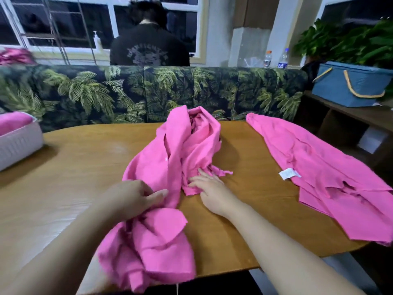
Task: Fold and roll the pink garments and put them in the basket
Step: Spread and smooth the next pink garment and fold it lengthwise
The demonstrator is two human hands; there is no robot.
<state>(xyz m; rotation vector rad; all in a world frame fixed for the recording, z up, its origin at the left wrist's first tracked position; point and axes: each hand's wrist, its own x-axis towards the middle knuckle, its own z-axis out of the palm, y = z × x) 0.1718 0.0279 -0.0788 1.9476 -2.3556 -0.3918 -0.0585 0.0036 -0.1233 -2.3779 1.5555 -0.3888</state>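
At the centre of the frame a crumpled pink garment (170,162) lies in a long bunched heap on the wooden table (244,220), running from the far edge down toward the lower middle, where its end hangs past the near edge. The left hand (136,199) grips a fold of this cloth near its lower part, fingers curled into the fabric, probably to anchor it. The right hand (210,188) rests on the garment's frayed edge just right of centre with fingers fairly straight, seemingly pressing or spreading it flat so folding can begin. Nothing is folded or rolled on this piece yet, so I judge the step to be straightening it out.

On the right side of the frame a second pink garment (319,175) lies spread flatter, well apart from both hands, a white label showing; it looks set aside to wait its turn. At the left edge stands a pale basket (19,145) with pink cloth already inside, the likely destination.

Counted: two loose garments on the table, one pale basket, two hands. A blue basket (348,84) with yellow handles sits at the upper right on a shelf.
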